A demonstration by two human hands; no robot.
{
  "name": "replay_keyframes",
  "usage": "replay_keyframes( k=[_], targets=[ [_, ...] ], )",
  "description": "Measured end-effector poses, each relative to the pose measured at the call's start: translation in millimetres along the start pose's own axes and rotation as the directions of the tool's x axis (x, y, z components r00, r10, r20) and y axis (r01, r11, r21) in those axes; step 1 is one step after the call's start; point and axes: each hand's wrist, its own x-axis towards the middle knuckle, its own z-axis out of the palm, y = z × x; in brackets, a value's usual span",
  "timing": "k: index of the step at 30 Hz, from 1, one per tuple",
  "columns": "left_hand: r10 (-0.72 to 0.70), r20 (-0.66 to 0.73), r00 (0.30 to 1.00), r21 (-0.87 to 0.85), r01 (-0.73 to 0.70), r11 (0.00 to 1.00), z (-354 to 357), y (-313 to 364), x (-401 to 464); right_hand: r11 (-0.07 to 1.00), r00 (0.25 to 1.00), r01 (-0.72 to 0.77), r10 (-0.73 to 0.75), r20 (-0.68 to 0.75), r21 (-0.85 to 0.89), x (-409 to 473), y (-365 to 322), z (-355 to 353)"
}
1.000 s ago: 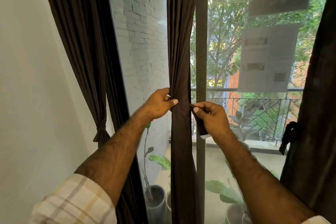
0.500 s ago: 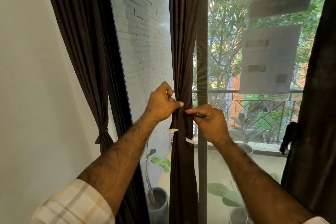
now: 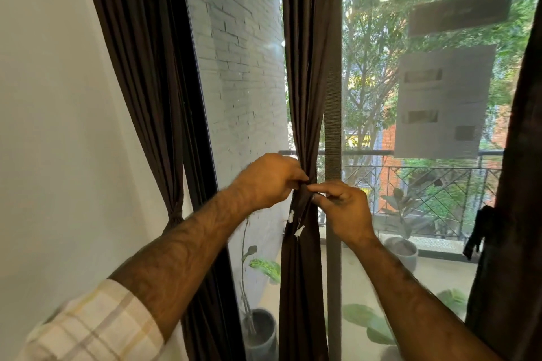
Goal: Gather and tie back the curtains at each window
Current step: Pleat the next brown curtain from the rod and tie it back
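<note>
Two hands are meeting at the waist of the middle curtain (image 3: 305, 97), and that is what is changing: a second ago they were apart, one on each side of the fabric, with a dark tie end hanging from the right hand. Far to the left of the hands, the left curtain (image 3: 140, 82) is hanging already knotted. The left hand (image 3: 268, 182) is pinching the tie (image 3: 305, 184) against the bunched cloth, fingers curled. Just below the hands, two white tags (image 3: 294, 226) are dangling, newly in sight. The right hand (image 3: 343, 211) is pinching the tie's other end, thumb and forefinger touching the left fingertips. Judging by this, the knot is being closed and this curtain is nearly done. Far right, another curtain (image 3: 510, 184) is waiting.
</note>
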Motion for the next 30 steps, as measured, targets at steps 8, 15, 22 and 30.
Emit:
replay_keyframes(
  k=[8,15,22,30],
  targets=[
    [0.036,-0.210,0.977,-0.058,-0.049,0.997,14.8,8.3,8.2,0.993,0.993,-0.010,0.024,-0.115,0.115,-16.8,3.6,6.5],
    [-0.152,-0.086,0.985,-0.217,0.130,0.968,2.2,12.9,22.5,0.991,0.982,0.125,-0.130,-0.140,-0.042,-18.0,-0.9,-3.0],
    [-0.167,0.034,0.985,-0.088,0.169,0.982,-9.7,26.4,33.4,0.966,0.964,-0.061,0.123,-0.237,0.252,-3.1,-20.1,-7.4],
    [-0.183,0.061,0.981,-0.081,0.188,0.979,-15.2,30.1,33.5,0.959,0.987,-0.123,0.145,-0.069,0.255,9.3,-18.2,-15.2]
  ],
)
